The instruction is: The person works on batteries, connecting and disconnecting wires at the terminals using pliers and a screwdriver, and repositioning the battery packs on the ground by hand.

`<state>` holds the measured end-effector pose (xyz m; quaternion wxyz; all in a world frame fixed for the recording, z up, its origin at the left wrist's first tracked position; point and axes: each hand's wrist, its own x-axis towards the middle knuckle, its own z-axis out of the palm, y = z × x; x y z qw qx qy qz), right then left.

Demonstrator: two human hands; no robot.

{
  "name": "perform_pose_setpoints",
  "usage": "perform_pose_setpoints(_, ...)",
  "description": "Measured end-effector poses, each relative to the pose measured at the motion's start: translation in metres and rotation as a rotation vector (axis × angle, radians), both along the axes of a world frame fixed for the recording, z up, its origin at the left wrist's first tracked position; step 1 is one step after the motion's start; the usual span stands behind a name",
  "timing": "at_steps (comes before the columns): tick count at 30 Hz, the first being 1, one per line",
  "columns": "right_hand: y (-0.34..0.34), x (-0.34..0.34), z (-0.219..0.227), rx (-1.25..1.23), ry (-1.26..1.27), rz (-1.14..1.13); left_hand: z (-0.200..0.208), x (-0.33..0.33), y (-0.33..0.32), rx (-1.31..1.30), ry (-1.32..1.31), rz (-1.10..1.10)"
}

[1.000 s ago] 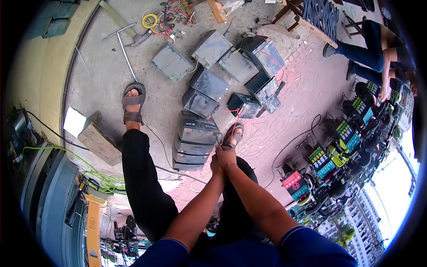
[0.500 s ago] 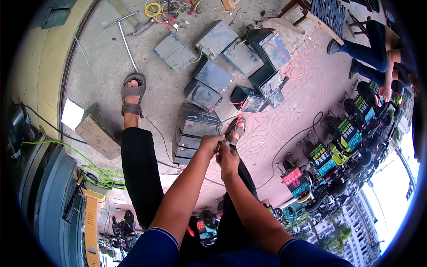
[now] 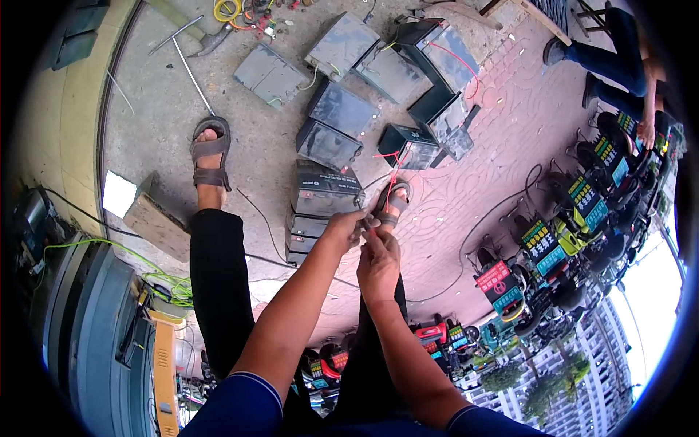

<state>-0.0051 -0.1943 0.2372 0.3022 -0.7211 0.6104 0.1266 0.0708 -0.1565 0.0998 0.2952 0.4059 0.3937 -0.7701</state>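
Blue sleeves [image 3: 244, 408] are seen at the lower edge, from which both forearms are stretched toward the centre of the frame. There the left hand [image 3: 349, 230] is held with its fingers curled; how far they are closed, and whether anything is gripped, cannot be told. Just below it, the fingers of the right hand [image 3: 380, 266] are pinched together at the tips, and a small red piece [image 3: 373, 232] is held between them. Beside the hands, a row of dark batteries [image 3: 324, 188] is set on the ground. A brown sandal [image 3: 393, 206] is worn on the right foot, above which a red wire [image 3: 394, 175] is hung from a small black battery [image 3: 411, 149]. Toward the upper centre, more dusty grey batteries [image 3: 342, 45] are grouped. At upper left, a metal T-shaped rod [image 3: 194, 75] and a hammer [image 3: 211, 41] are laid on the concrete. At the right, parked scooters [image 3: 561, 255] are lined up, and a seated person [image 3: 611, 62] is partly shown at upper right.
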Motion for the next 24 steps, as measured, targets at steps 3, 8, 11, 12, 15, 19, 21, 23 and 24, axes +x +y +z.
perform_pose_setpoints(3,-0.003,0.004,0.001,-0.062,-0.068,-0.194,0.004,0.002,-0.003,-0.028,0.017,0.023)
perform_pose_setpoints(8,-0.007,-0.014,-0.006,-0.011,-0.007,0.116,0.0,0.0,-0.005,-0.034,0.027,0.069)
perform_pose_setpoints(11,-0.012,0.017,0.004,0.065,-0.17,-0.327,-0.007,0.006,0.006,-0.011,0.003,0.05)
perform_pose_setpoints(12,-0.012,0.012,0.001,0.065,-0.171,-0.326,-0.011,0.005,0.005,-0.026,0.007,0.036)
perform_pose_setpoints(15,-0.013,-0.018,-0.005,0.078,-0.076,-0.068,-0.003,-0.003,-0.012,0.02,0.013,-0.007)
perform_pose_setpoints(19,-0.017,-0.001,0.003,0.019,-0.188,-0.076,-0.011,0.0,-0.006,-0.001,-0.01,-0.094)
perform_pose_setpoints(21,-0.018,0.004,0.0,0.209,-0.186,-0.439,-0.017,0.003,-0.004,-0.027,0.008,-0.073)
perform_pose_setpoints(23,-0.024,0.011,0.0,0.481,-0.197,-0.935,-0.022,0.006,0.0,-0.073,0.015,-0.011)
perform_pose_setpoints(24,-0.024,0.008,-0.002,0.48,-0.197,-0.937,-0.022,0.006,0.0,-0.074,0.016,-0.014)
